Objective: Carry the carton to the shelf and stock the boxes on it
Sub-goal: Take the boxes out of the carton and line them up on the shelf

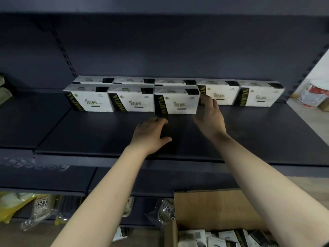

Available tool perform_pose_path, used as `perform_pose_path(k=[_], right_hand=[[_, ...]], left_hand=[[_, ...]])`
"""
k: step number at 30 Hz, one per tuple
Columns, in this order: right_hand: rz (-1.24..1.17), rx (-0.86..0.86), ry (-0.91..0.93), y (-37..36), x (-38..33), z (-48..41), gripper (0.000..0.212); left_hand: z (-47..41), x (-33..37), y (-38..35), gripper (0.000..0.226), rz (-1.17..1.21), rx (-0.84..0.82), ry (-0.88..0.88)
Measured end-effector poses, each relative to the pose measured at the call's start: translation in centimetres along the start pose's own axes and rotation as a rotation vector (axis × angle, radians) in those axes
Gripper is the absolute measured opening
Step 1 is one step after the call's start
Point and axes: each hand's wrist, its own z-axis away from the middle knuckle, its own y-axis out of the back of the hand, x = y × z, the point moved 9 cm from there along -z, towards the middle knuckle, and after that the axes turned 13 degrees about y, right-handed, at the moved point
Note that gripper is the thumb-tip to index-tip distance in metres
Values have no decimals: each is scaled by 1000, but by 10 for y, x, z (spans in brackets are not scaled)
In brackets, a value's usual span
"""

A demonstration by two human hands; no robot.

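Head view, at the shelving unit. We recorded eight white boxes with black bands on the dark shelf (258,132), all upright with labels facing us.

Front row: three boxes side by side, the left box (90,100), the middle box (133,101) and the right box (178,103).

Back row: three boxes (133,80) directly behind the front ones, only their tops visible. Two more boxes (240,94) stood to the right, against the back panel.

The left hand (151,134) was open, palm down over the shelf surface, fingers spread and relaxed. Its fingertips were at the lower left corner of the right box; we could not tell whether they touched it.

The right hand (211,116) was also open and gripped nothing. Its extended fingers lay against the right side of the same box.

The cardboard carton (213,207) sat below, at lower right, flaps open, with further boxes (222,237) lying loose inside.

On the lower shelf (44,179) level at left we noted clear plastic-wrapped packs (41,207) and a yellow bag (7,209). A bucket (315,95) stood on the floor at far right.
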Motion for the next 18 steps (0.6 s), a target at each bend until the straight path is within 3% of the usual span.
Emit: perform_pose_path(k=[6,18], right_hand=[[4,-102,85,30,4,49,59],[18,-143,210,112,45,167,48]], left_hand=[[31,47,-19,60,-50,22,-38],[121,150,-68,70,5,42,-51]])
